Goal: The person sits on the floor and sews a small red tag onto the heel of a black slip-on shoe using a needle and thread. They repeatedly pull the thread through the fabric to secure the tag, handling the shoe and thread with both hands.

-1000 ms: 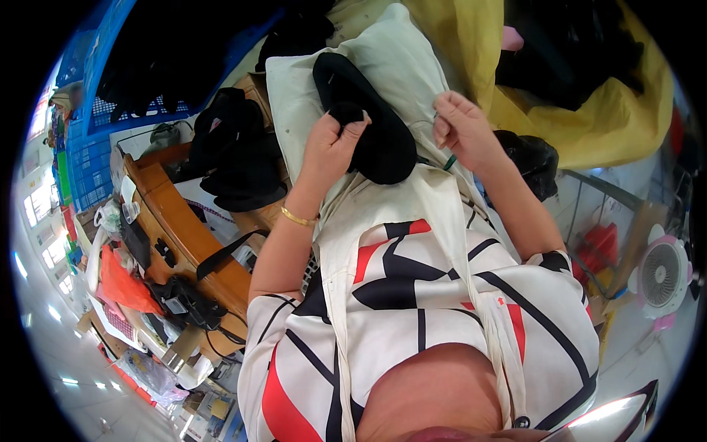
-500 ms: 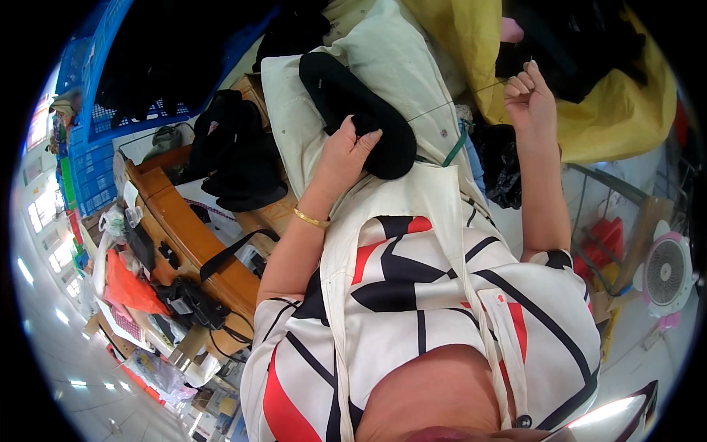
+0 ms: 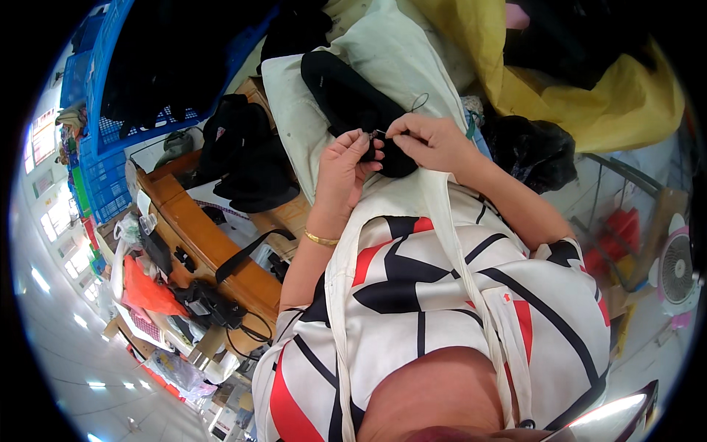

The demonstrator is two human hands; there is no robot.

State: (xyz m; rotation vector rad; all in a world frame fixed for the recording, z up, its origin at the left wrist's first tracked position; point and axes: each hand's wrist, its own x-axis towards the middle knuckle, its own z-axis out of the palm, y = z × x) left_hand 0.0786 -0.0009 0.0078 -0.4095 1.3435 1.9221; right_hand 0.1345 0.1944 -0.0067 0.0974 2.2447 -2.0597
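On my lap, over the white apron (image 3: 383,193), lies a long black fabric piece with rounded ends (image 3: 331,82), shaped much like a shoe. My left hand (image 3: 345,163) is closed near its middle, pinching a bit of the black fabric between thumb and fingers. Close beside it, my right hand (image 3: 434,144) pinches a thin needle (image 3: 380,132), its tip pointing at the left fingertips. Dark thread (image 3: 420,102) loops up behind the right hand. Whether the needle's tip is in the fabric is too small to tell.
Blue plastic crates (image 3: 103,184) filled with black items stand at the left. More black fabric pieces (image 3: 247,158) lie by a wooden table (image 3: 210,243). A yellow bag (image 3: 589,121) with dark contents is at the upper right, a black plastic bag (image 3: 537,155) below it, and a fan (image 3: 674,269) far right.
My right hand has come down and left from its raised place near the yellow bag to the fabric beside my left hand. The thread, taut before, now hangs in a slack loop.
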